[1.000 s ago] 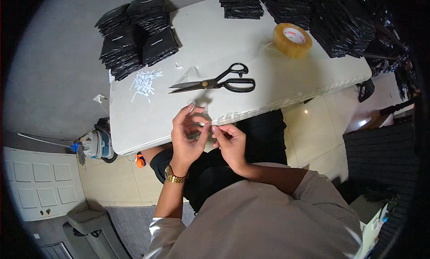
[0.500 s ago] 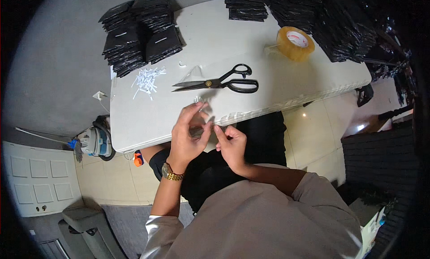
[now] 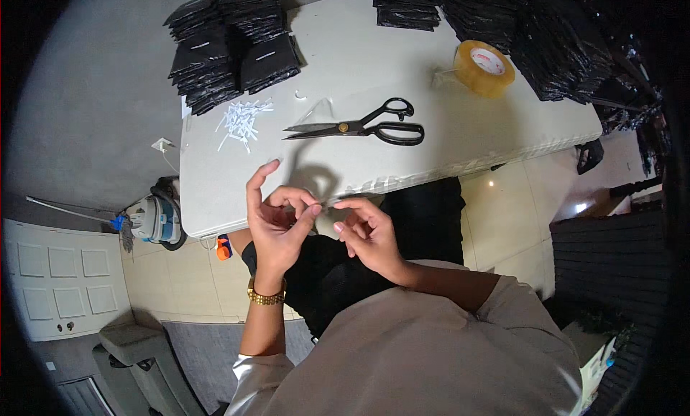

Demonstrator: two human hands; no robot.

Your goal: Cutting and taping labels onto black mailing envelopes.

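Note:
My left hand [image 3: 274, 229] is raised at the table's near edge, thumb and a finger pinched together and the index finger stretched up. Whatever sits in that pinch is too small to make out. Close beside it, my right hand [image 3: 371, 238] points its index finger toward the pinch, its thumb held apart. Beyond the hands lie black-handled scissors [image 3: 357, 128], blades pointing left. A clear plastic piece [image 3: 316, 112] rests by the blades. To their left is a pile of small white paper strips [image 3: 244, 121].
The white table [image 3: 345, 53] carries stacks of flat black plastic packets [image 3: 205, 60] at far left and more black packets [image 3: 553, 53] at far right. A roll of yellowish clear tape [image 3: 483, 69] stands near the right stack. On the floor at left is a vacuum cleaner [image 3: 154, 218].
My left hand has drawn back from the clear plastic bit it was near and lifted its index finger. My right thumb and index finger have come apart. The view has shifted slightly.

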